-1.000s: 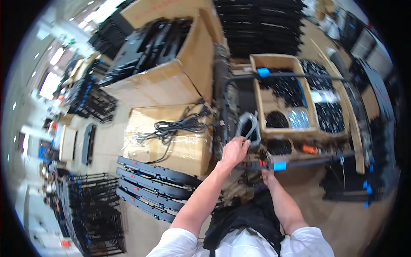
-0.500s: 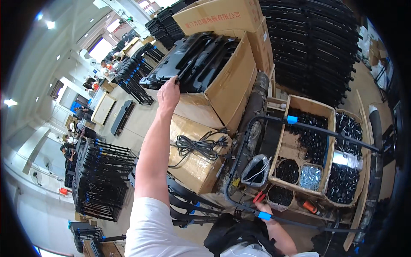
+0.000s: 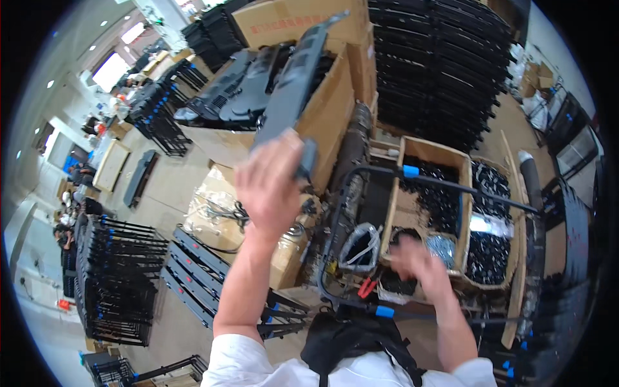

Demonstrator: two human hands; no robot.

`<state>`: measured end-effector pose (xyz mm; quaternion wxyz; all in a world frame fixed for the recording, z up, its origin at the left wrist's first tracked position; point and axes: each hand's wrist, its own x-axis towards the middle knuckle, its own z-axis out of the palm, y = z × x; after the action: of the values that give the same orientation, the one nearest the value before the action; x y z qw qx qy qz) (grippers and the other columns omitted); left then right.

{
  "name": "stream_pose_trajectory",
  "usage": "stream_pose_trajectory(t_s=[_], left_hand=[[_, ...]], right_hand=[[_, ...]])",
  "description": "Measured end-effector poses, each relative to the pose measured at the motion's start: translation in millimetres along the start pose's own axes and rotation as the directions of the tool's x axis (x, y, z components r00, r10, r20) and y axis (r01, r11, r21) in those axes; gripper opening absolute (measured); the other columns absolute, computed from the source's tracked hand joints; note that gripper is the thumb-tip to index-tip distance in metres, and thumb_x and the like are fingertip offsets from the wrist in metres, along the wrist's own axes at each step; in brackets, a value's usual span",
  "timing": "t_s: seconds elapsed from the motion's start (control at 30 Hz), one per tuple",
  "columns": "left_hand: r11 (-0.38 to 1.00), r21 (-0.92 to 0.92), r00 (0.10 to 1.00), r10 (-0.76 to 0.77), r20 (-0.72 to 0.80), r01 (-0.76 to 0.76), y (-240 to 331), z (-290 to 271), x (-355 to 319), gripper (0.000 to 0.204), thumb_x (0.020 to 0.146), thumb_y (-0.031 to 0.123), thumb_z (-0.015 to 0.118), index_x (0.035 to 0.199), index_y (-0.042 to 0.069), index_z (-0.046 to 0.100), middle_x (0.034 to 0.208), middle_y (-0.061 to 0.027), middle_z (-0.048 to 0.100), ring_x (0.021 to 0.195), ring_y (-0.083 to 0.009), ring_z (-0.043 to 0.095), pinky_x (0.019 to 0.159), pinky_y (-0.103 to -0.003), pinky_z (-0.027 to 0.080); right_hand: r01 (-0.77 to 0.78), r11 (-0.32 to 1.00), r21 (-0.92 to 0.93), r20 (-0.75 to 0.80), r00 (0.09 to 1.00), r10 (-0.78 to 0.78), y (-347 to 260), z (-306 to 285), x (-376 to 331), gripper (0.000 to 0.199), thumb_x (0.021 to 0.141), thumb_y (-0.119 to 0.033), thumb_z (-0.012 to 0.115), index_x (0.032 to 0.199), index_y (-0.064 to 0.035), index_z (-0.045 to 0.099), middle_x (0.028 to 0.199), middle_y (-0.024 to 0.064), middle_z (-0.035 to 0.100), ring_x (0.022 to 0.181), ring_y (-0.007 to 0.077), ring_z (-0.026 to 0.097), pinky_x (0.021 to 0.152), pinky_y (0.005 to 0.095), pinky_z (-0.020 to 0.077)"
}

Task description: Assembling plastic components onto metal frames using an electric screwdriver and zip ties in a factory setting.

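Big workshop hall, pale grey floor (image 3: 161, 187) all over. Bright windows (image 3: 113, 68) far left, small round ceiling lights (image 3: 50, 84) above them. Black metal racks (image 3: 116, 284) lined up at lower left, more dark stacks (image 3: 155, 109) further back near a flat wooden crate (image 3: 111, 164). Huge wall of stacked black frames (image 3: 445, 64) at top right. Cardboard boxes (image 3: 335, 109) piled in the middle, wooden bins (image 3: 429, 193) full of small black parts beside them. People (image 3: 68, 222) working way off on the left edge, too small to make out.
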<state>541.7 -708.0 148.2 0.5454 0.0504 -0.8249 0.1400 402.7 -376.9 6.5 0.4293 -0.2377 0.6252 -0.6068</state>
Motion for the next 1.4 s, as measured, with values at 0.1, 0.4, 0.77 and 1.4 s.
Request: stream_pose_trajectory(t_s=[0.1, 0.4, 0.77, 1.4], left_hand=[[0.943, -0.282, 0.902, -0.04, 0.431, 0.177, 90, -43, -48, 0.039, 0.081, 0.012, 0.07, 0.119, 0.011, 0.078, 0.111, -0.0037, 0.08, 0.101, -0.0194, 0.071, 0.082, -0.033, 0.044], [0.559, -0.442, 0.628, -0.191, 0.755, 0.702, 149, -94, -210, 0.062, 0.087, 0.009, 0.068, 0.148, 0.005, 0.057, 0.157, -0.017, 0.052, 0.147, -0.0356, 0.048, 0.117, -0.044, 0.037], [-0.818, -0.108, -0.403, -0.387, 0.829, 0.564, 43, 47, -277, 0.065, 0.108, 0.059, 0.054, 0.121, -0.004, 0.067, 0.106, -0.0159, 0.081, 0.079, -0.0181, 0.073, 0.063, -0.028, 0.049], [-0.09, 0.345, -0.117, -0.991, 0.058, 0.934, -24, 7, -229, 0.047, 0.098, 0.043, 0.076, 0.103, -0.002, 0.063, 0.112, -0.0237, 0.071, 0.11, -0.0389, 0.067, 0.094, -0.049, 0.05]], right_hand=[[-0.037, 0.769, 0.638, 0.06, 0.998, -0.001, -67, 48, 92, 0.055, 0.109, -0.042, 0.056, 0.144, 0.0003, 0.062, 0.116, 0.0129, 0.075, 0.109, 0.02, 0.07, 0.095, 0.0373, 0.0554], [-0.034, 0.946, 0.321, -0.012, 0.999, 0.04, 72, 47, 140, 0.036, 0.104, -0.02, 0.069, 0.136, -0.0041, 0.065, 0.124, 0.007, 0.072, 0.11, 0.0194, 0.07, 0.101, 0.0381, 0.0562], [-0.122, 0.89, 0.439, 0.044, 0.993, 0.114, 138, 102, 149, 0.046, 0.106, -0.018, 0.066, 0.148, -0.0058, 0.053, 0.138, 0.0108, 0.066, 0.127, 0.0263, 0.065, 0.11, 0.0462, 0.0535], [-0.172, 0.873, 0.457, 0.026, 0.983, 0.18, 161, 85, 143, 0.039, 0.108, -0.026, 0.067, 0.14, -0.0037, 0.062, 0.131, 0.0091, 0.07, 0.118, 0.0206, 0.066, 0.104, 0.0375, 0.0527]])
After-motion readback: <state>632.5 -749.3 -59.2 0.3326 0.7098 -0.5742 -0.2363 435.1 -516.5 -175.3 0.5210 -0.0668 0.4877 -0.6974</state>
